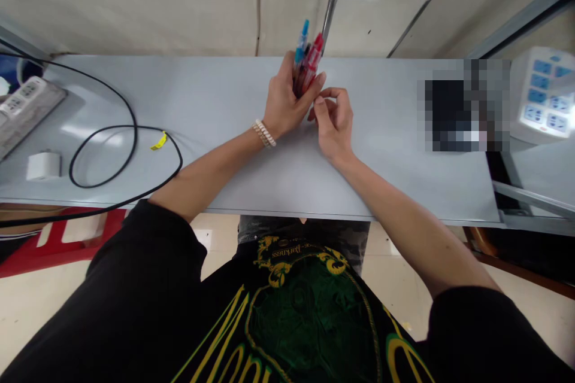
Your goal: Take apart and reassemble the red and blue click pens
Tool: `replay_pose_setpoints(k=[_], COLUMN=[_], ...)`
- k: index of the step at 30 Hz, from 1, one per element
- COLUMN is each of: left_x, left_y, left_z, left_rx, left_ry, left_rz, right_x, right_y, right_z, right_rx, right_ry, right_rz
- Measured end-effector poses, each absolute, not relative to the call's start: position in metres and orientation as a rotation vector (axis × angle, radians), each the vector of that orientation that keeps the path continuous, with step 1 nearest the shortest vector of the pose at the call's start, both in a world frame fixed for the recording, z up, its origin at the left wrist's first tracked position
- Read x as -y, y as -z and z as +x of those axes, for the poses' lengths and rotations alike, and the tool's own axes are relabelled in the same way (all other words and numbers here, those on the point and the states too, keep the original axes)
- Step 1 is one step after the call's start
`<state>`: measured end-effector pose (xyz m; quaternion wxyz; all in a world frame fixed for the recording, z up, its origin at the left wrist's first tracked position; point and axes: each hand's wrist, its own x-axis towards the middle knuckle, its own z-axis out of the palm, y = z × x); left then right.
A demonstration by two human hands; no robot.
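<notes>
My left hand (pixel 287 99), with a beaded bracelet on its wrist, is closed around several pens held in a bunch above the table. A blue pen (pixel 301 42) and a red pen (pixel 313 60) stick up past the fingers, with a dark tip between them. The lower ends of the pens are hidden by the palm. Close beside it, my right hand (pixel 335 122) has its fingers curled in, thumb against the fingertips, near the left thumb. Whatever those fingertips hold, if anything, cannot be made out.
The grey table (pixel 251 179) runs along a wall. To the left lie a black cable (pixel 135 122) with a yellow tag (pixel 159 141), a white charger (pixel 44 166) and a power strip (pixel 29 108). A blurred-out dark object (pixel 449 114) and a white socket block (pixel 543 96) are at right.
</notes>
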<state>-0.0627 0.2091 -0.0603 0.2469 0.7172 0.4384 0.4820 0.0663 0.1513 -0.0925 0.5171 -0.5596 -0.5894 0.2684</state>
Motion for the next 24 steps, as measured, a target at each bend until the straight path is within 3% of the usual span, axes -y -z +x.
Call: replay_pose_setpoints(k=[6,14,20,24], left_x=[-0.214,-0.199,-0.212,-0.212], left_y=[0.077,0.084,0.1,0.101], left_z=[-0.043,-0.052,-0.049,-0.049], left_rx=[-1.06,-1.31,-0.858,-0.784], left_ry=[-1.639,-1.236,-1.617,-1.602], left_rz=[1.784,1.816,1.892,1.848], right_x=[-0.186,-0.21,-0.204,-0.2], right_y=[0.103,0.103,0.096,0.087], right_z=[0.062,0.075,0.083,0.082], right_rx=[1.619,1.667,1.669,1.684], right_ry=[-0.529,-1.014,-1.09,-1.08], right_rz=[-1.37,-1.002,-0.884,-0.812])
